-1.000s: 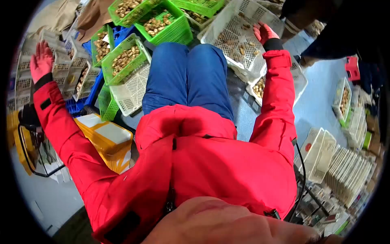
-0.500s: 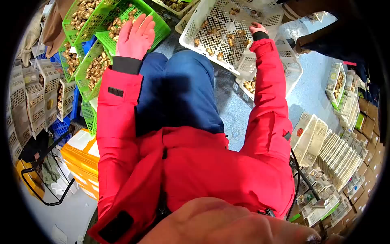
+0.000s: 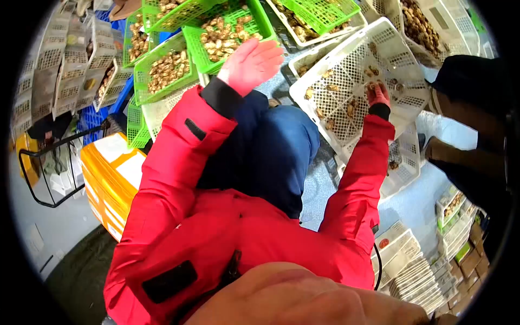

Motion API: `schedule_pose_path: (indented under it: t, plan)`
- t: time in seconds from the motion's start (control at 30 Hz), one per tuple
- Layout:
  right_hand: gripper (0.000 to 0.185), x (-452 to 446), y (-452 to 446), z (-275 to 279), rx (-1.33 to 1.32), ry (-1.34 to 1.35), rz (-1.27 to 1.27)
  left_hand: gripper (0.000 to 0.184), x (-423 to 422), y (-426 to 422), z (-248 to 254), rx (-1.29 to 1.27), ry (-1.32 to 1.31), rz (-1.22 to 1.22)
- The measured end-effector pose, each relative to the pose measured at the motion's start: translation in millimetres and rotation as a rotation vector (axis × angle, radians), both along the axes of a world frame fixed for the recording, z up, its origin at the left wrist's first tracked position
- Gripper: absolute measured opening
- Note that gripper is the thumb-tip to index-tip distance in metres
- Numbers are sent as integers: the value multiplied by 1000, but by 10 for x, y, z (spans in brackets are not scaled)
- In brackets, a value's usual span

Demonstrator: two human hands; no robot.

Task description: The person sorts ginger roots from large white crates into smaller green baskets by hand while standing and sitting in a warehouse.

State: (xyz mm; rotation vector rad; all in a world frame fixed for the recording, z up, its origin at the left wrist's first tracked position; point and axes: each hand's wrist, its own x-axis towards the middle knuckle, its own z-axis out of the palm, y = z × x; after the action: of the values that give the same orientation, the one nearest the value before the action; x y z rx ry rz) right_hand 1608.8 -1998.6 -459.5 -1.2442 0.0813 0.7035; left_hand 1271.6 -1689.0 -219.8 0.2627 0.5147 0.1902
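My left hand is stretched out, palm showing and fingers straight, with nothing in it. It hovers at the near corner of a green basket that holds a heap of small brown-and-cream lumps, perhaps shellfish. My right hand reaches into a large, tilted white mesh crate. Its fingers are curled; what they hold, if anything, I cannot make out. A few of the same brown lumps lie scattered on the crate's mesh floor.
More green baskets of lumps stand at left, near an orange-and-white box. Another white crate sits under the tilted one. A person's dark trouser leg is close on the right. Stacked white crates stand lower right.
The view has turned, so baskets and crate sit further right and lower. Both hands have shifted right in the picture; my left stays open, my right stays at the white crate with fingers curled.
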Motion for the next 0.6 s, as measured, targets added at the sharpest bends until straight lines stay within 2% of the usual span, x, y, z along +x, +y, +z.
schedule_pose_path:
  t: [0.07, 0.13, 0.2, 0.27, 0.33, 0.4, 0.53, 0.6]
  plan:
    - [42, -419, 233, 709, 447, 128, 53, 43, -70, -11, 36, 75, -7, -5]
    - [50, -616, 364, 951, 588, 223, 129, 43, -84, -12, -84, 84, -78, -53]
    - [56, -886, 562, 1263, 627, 188, 150, 43, -105, -34, -45, 143, -37, -71]
    - [61, -1068, 665, 1594, 480, 30, 162, 44, -112, -76, -45, 205, 29, -89]
    - [58, -1188, 700, 1750, 586, -59, 235, 42, -54, -146, 22, 198, 50, -113]
    - [50, -1222, 605, 1753, 613, -37, 268, 42, 102, -280, -4, 72, -36, -137]
    - [46, -1366, 491, 2009, 378, -62, 290, 41, 508, -664, -39, 121, -72, -296]
    - [46, -1418, 484, 1959, 138, -128, 318, 43, 718, -963, -126, 154, 77, -324]
